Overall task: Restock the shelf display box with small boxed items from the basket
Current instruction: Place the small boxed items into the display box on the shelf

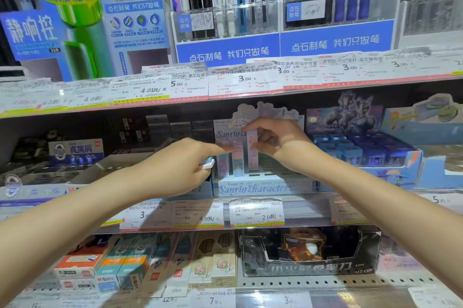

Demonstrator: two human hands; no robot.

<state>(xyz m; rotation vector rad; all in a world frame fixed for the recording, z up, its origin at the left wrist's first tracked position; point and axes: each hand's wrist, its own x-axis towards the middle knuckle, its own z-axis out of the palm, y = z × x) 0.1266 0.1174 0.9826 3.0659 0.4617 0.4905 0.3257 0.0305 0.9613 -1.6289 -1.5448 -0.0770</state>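
A pale blue Sanrio display box [253, 188] stands on the middle shelf, with a cartoon header card behind it. A few slim pastel boxed items [238, 161] stand upright in its left part. My right hand [275, 141] pinches one tall pink and blue boxed item [252, 149] upright inside the display box. My left hand [180, 167] grips several small boxes [208, 164] in its curled fingers, and its index finger points at the standing items. The basket is out of view.
A blue display box of small blue cases [360, 151] sits right of the Sanrio box. A dark box [75, 152] stands to the left. Price tags line the shelf edge [225, 215]. Pen racks fill the upper shelf [250, 32]; eraser and sharpener boxes sit below.
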